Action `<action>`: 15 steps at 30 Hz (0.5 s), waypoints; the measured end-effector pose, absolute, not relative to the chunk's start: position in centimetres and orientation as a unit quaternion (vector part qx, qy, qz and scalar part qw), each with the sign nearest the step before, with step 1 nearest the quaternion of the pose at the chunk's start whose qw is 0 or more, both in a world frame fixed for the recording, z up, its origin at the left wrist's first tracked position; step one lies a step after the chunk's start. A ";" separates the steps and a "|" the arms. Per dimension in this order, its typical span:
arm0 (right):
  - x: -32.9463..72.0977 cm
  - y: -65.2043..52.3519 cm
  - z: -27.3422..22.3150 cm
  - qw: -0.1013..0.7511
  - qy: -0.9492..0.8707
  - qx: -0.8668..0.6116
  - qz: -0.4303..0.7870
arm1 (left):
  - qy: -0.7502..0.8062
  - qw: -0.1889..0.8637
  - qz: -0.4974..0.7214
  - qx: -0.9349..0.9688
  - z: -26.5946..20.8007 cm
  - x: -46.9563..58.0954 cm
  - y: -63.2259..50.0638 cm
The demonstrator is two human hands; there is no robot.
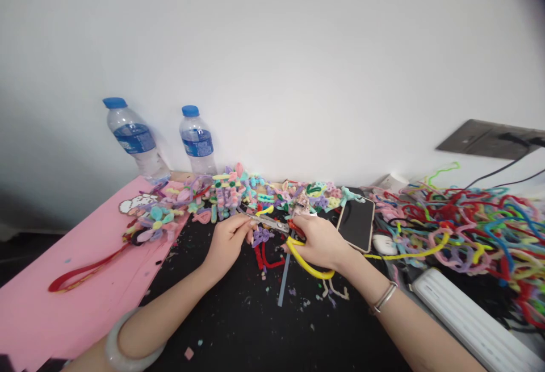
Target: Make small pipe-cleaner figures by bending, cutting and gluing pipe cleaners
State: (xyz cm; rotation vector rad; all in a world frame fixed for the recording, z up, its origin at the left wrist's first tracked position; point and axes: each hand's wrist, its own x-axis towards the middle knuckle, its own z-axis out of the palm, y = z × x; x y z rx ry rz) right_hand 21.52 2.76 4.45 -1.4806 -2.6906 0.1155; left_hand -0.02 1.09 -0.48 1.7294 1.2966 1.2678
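My right hand (pixel 317 238) is closed around scissors (pixel 272 223) with red handles, their metal blades pointing left. A yellow fuzzy pipe cleaner (pixel 309 268) curves out below that hand. My left hand (pixel 230 241) is pinched closed beside the blades; what its fingertips hold is too small to make out. Just above the blades lies a short yellow piece (pixel 264 210). Purple fuzzy shapes (pixel 261 237) and bent red pipe cleaners (pixel 268 258) lie between the hands, on the black tabletop (pixel 238 326). A grey-blue strip (pixel 284 281) extends below my right hand.
Two water bottles (pixel 198 142) stand against the wall. Colourful pipe-cleaner shapes (pixel 230 193) line the back. A pink sheet (pixel 93 241) with a red strap (pixel 80 275) lies left. A phone (pixel 356 224), a tangle of pipe cleaners (pixel 468 224) and a white ridged case (pixel 468 315) are right.
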 end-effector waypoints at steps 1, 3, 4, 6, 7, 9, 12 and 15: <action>21.6 2.8 4.4 0.034 -0.875 -0.481 0.040 | 0.492 0.313 0.480 0.656 -0.5 0.0 1.1; 21.6 2.9 4.3 0.034 -0.875 -0.480 0.044 | 0.494 0.317 0.477 0.654 -0.5 0.0 1.1; 21.6 3.0 4.3 0.034 -0.876 -0.480 0.046 | 0.495 0.320 0.477 0.652 -0.5 0.0 1.1; 21.6 3.1 4.3 0.034 -0.876 -0.478 0.049 | 0.495 0.327 0.476 0.649 -0.6 0.0 1.2; 21.5 3.2 4.3 0.035 -0.877 -0.476 0.051 | 0.495 0.331 0.477 0.647 -0.6 0.0 1.2; 21.4 3.4 4.4 0.035 -0.879 -0.473 0.055 | 0.495 0.337 0.478 0.643 -0.6 0.0 1.3; 21.2 3.6 4.5 0.029 -0.881 -0.469 0.056 | 0.496 0.343 0.482 0.636 -0.6 -0.1 1.3; 21.0 3.4 4.7 0.028 -0.878 -0.476 0.041 | 0.500 0.337 0.491 0.629 -0.5 -0.2 1.4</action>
